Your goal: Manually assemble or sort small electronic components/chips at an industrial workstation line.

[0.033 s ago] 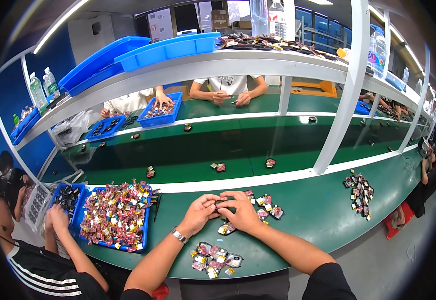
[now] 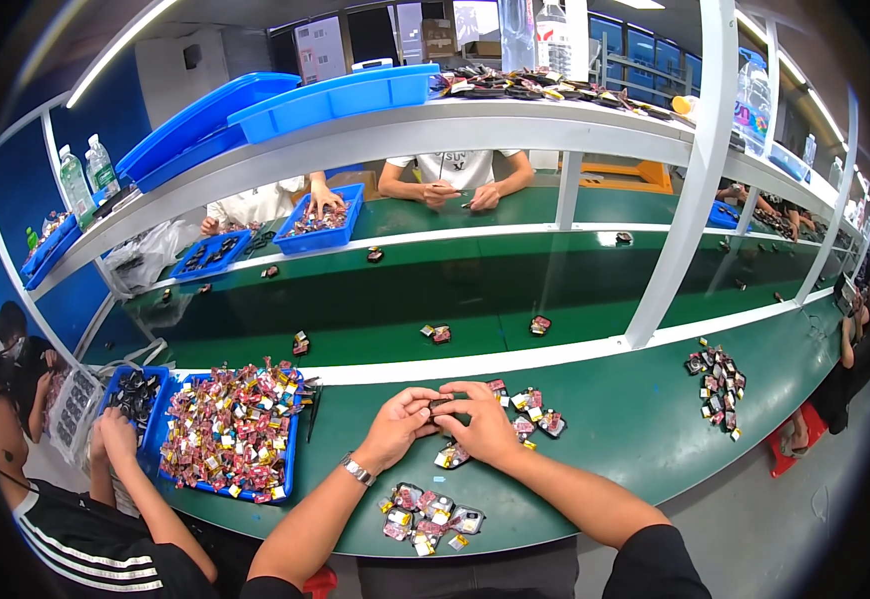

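Observation:
My left hand (image 2: 398, 427) and my right hand (image 2: 481, 425) meet over the green table (image 2: 595, 469). Between their fingertips they pinch a small dark electronic part (image 2: 440, 404), mostly hidden by the fingers. Beside and behind my right hand lie several small black-cased parts (image 2: 529, 401) with reddish boards and white and yellow pieces. One similar part (image 2: 451, 456) rests just below my hands. Closer to the table's front edge sits a cluster of the same parts (image 2: 429, 519), some showing a clear round window.
A blue tray (image 2: 290, 454) heaped with reddish boards stands left, with black tweezers (image 2: 312, 411) beside it. A co-worker's hands (image 2: 115, 437) work by a tray of black pieces (image 2: 137, 391). Ahead runs a green belt (image 2: 355, 319) carrying scattered parts; a white post (image 2: 680, 200) rises right.

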### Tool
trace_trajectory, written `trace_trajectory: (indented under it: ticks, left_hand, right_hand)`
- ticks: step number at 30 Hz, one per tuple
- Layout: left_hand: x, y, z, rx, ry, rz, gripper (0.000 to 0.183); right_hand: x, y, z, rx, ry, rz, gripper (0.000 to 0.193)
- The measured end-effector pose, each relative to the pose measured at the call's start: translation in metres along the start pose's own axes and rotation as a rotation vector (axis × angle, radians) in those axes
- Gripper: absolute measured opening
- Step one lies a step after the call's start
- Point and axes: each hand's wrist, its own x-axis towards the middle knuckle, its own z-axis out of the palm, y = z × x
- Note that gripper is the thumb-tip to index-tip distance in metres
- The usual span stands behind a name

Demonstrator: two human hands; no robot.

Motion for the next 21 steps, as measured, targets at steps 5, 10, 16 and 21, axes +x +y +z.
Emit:
trace_trajectory:
  ticks: [5, 10, 16, 21]
  left_hand:
    - [0.0006, -0.0020, -0.0018, 0.014, 0.009, 0.015, 0.025]
    - [0.0003, -0.0012, -0.0002, 0.031, 0.024, 0.010, 0.024]
    - [-0.0024, 0.0026, 0.0039, 0.056, 0.050, -0.017, 0.023]
    - [-0.0020, 0.0010, 0.0047, 0.028, 0.033, 0.002, 0.022]
  right_hand:
    - [-0.0006, 0.0006, 0.0039, -0.018, 0.054, -0.025, 0.015]
    - [-0.0010, 0.0033, 0.0059, -0.006, 0.033, -0.022, 0.017]
    - [-0.0004, 0.0043, 0.0014, 0.063, -0.035, 0.096, 0.017]
    - [-0.0002, 0.0054, 0.0022, 0.071, -0.039, 0.070, 0.017]
